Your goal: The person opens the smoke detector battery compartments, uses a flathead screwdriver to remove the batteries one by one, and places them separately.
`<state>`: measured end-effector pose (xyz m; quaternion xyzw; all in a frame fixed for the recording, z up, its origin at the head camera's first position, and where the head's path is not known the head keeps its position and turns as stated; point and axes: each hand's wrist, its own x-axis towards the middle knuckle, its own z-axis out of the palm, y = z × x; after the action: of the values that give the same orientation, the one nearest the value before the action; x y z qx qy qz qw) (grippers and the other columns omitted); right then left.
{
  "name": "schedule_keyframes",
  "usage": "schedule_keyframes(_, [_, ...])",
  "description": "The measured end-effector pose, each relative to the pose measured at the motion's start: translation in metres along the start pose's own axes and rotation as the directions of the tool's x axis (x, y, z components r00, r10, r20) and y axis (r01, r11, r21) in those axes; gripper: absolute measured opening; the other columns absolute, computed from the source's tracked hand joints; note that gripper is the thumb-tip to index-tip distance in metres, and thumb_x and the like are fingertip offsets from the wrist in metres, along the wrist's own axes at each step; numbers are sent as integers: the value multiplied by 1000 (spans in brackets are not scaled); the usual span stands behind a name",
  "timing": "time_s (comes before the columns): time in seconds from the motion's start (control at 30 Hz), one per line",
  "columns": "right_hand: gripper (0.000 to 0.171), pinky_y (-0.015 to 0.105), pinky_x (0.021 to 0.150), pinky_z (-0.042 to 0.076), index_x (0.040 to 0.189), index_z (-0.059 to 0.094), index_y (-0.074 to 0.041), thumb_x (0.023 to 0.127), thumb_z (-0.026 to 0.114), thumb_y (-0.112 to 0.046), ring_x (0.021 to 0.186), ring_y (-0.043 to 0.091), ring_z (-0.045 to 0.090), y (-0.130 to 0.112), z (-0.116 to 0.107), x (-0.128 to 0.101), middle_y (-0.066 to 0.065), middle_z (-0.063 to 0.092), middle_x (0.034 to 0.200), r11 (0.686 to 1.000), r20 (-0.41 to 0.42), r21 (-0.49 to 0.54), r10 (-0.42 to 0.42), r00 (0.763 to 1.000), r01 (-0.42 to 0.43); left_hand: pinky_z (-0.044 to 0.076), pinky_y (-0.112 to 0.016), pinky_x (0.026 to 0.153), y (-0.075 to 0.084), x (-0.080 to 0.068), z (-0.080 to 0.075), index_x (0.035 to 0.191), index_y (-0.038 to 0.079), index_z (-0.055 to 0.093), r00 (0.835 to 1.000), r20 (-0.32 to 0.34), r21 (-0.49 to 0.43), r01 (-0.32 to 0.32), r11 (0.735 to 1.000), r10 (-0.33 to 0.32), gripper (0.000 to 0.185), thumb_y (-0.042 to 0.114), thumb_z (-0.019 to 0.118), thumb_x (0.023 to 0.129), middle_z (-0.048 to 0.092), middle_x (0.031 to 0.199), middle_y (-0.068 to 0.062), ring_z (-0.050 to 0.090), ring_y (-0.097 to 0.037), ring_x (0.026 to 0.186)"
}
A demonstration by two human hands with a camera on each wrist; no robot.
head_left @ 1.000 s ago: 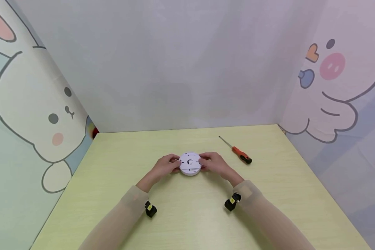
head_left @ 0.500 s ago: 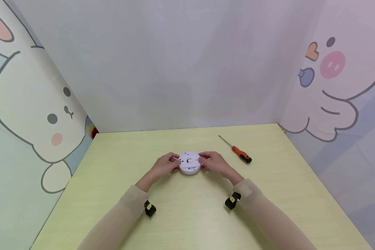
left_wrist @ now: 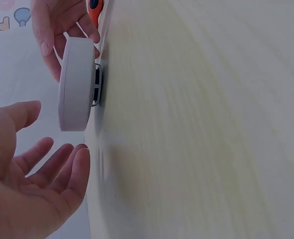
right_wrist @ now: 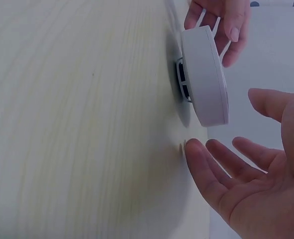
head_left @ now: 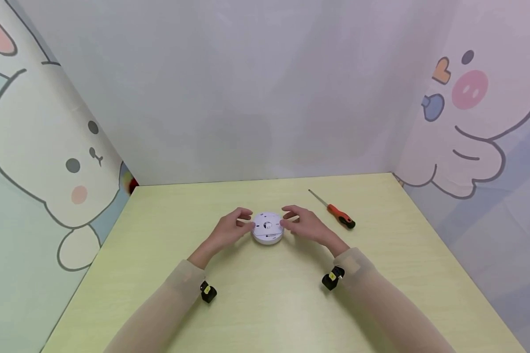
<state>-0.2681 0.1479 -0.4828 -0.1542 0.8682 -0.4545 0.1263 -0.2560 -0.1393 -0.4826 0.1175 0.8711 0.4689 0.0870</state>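
Observation:
A round white disc-shaped device (head_left: 267, 227) lies flat on the pale yellow-green table (head_left: 265, 309), raised on a dark base that shows in the wrist views. My left hand (head_left: 230, 228) sits just left of it and my right hand (head_left: 304, 224) just right of it. Both have relaxed, spread fingers and hold nothing. In the left wrist view a gap separates my left hand (left_wrist: 35, 184) from the disc (left_wrist: 77, 82). The right wrist view shows the same gap between my right hand (right_wrist: 251, 189) and the disc (right_wrist: 206, 82).
An orange-and-black screwdriver (head_left: 339, 216) lies on the table behind and to the right of my right hand. Cartoon-printed panels wall the table in on the left (head_left: 48, 162), back and right (head_left: 472, 137).
Both hands have let go of the disc and drawn slightly back and up from its rim, their fingers opening. The disc stays in place on the table.

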Motion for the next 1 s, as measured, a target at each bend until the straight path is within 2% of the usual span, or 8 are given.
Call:
schedule_keyframes(0.2, [72, 51, 107, 54, 158, 46, -6, 99, 77, -36, 129, 35, 65, 1, -3, 1, 18, 58, 151, 998, 37, -14, -58, 998, 59, 58, -45, 101, 2, 1, 0, 149, 10, 56, 998, 37, 49, -52, 997, 51, 60, 32, 80, 98, 62, 146, -9, 64, -28, 127])
schedule_keyframes(0.53, [85, 48, 109, 54, 162, 36, -2, 96, 82, -29, 135, 40, 59, 1, 0, -1, 20, 44, 163, 990, 72, -25, -140, 988, 142, 56, -43, 103, 1, 1, 3, 152, 13, 52, 992, 87, 124, -106, 987, 96, 79, 31, 92, 87, 58, 152, -4, 60, -26, 131])
schedule_keyframes(0.83, [81, 44, 107, 55, 161, 40, -3, 96, 82, -28, 132, 36, 61, 3, 4, 0, 18, 50, 158, 989, 74, -43, -136, 988, 140, 54, -45, 107, 2, 0, 6, 152, 13, 52, 990, 93, 125, -118, 985, 107, 81, 28, 94, 84, 58, 152, -3, 58, -26, 134])
schedule_keyframes(1.0, [79, 44, 106, 56, 158, 42, 1, 96, 82, -28, 129, 35, 63, 2, 6, 1, 18, 56, 151, 987, 68, -40, -155, 985, 158, 54, -45, 106, 2, 0, 8, 149, 15, 54, 989, 95, 123, -123, 985, 112, 79, 27, 94, 83, 60, 149, -2, 59, -25, 132])
